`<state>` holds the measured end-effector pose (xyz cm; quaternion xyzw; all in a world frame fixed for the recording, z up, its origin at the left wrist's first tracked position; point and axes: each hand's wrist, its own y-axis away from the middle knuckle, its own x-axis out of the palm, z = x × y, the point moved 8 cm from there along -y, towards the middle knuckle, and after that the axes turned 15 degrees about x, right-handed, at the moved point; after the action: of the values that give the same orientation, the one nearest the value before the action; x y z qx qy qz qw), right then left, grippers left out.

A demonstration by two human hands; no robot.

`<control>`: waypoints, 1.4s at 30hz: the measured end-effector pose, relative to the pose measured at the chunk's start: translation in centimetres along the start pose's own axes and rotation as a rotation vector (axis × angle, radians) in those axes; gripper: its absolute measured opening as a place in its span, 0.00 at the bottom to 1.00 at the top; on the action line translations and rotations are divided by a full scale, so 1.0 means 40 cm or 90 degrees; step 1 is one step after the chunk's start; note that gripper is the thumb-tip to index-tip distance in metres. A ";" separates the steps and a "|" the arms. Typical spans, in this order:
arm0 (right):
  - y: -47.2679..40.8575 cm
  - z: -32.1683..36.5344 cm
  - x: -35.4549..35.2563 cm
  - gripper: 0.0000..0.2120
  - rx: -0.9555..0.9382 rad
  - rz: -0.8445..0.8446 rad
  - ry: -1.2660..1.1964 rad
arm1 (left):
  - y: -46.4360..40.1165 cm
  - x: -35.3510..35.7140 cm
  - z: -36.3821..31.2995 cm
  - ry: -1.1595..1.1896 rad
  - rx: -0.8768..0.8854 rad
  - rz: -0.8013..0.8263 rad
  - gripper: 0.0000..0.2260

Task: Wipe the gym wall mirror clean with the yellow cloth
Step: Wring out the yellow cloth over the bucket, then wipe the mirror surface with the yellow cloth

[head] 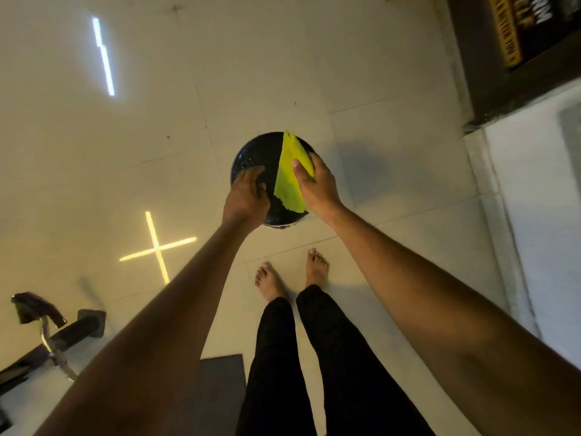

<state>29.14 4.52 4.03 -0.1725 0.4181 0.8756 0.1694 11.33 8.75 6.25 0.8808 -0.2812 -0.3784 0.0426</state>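
Note:
I look straight down at a tiled floor. A yellow cloth (290, 174) hangs in a folded strip over a round black bucket (251, 154) that stands on the floor in front of my bare feet. My right hand (317, 184) pinches the cloth's right edge, thumb on top. My left hand (246, 196) is just left of the cloth, above the bucket, with fingers loosely spread and nothing in them. No mirror is in view.
Dark gym equipment with a padded handle (34, 308) and a bar stands at the lower left. A dark mat (220, 391) lies by my legs. A dark-framed poster (515, 36) leans at the upper right beside a white raised ledge (528, 196). Ceiling lights reflect on the tiles.

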 end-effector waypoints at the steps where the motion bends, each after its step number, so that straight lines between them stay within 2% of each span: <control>1: 0.038 0.023 -0.038 0.25 -0.001 -0.001 -0.018 | 0.010 -0.022 -0.060 0.003 0.004 -0.006 0.21; 5: 0.198 0.090 -0.223 0.19 0.005 -0.032 -0.095 | 0.053 -0.106 -0.330 0.008 0.081 -0.021 0.18; 10: 0.410 0.109 -0.495 0.18 -0.004 -0.152 -0.164 | 0.133 -0.169 -0.620 0.021 0.223 -0.017 0.16; 14: 0.601 0.058 -0.688 0.15 -0.023 -0.269 -0.231 | 0.207 -0.140 -0.830 0.016 0.345 0.017 0.15; 18: 0.791 -0.049 -0.847 0.15 -0.009 -0.405 -0.303 | 0.289 -0.046 -1.044 0.021 0.524 0.087 0.15; 24: 1.096 -0.297 -1.037 0.17 0.016 -0.574 -0.414 | 0.501 0.153 -1.381 0.001 0.710 0.204 0.17; 27: 1.267 -0.427 -1.121 0.13 0.021 -0.667 -0.456 | 0.649 0.263 -1.541 0.018 0.800 0.260 0.17; 29: 1.416 -0.551 -1.179 0.12 0.022 -0.735 -0.503 | 0.813 0.348 -1.653 0.021 0.885 0.299 0.17; 34: 1.816 -0.878 -1.298 0.19 0.060 -0.903 -0.548 | 1.248 0.553 -1.882 0.058 1.036 0.382 0.15; 38: 2.147 -1.157 -1.353 0.19 0.087 -0.993 -0.574 | 1.602 0.722 -2.012 0.089 1.104 0.468 0.16; 42: 2.470 -1.375 -1.427 0.19 0.092 -1.068 -0.558 | 1.957 0.859 -2.142 0.125 1.182 0.494 0.18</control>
<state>44.79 -106.27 63.41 -0.0620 0.1102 0.4268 0.8954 53.32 -86.81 67.52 0.4402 -0.7269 0.1042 -0.5167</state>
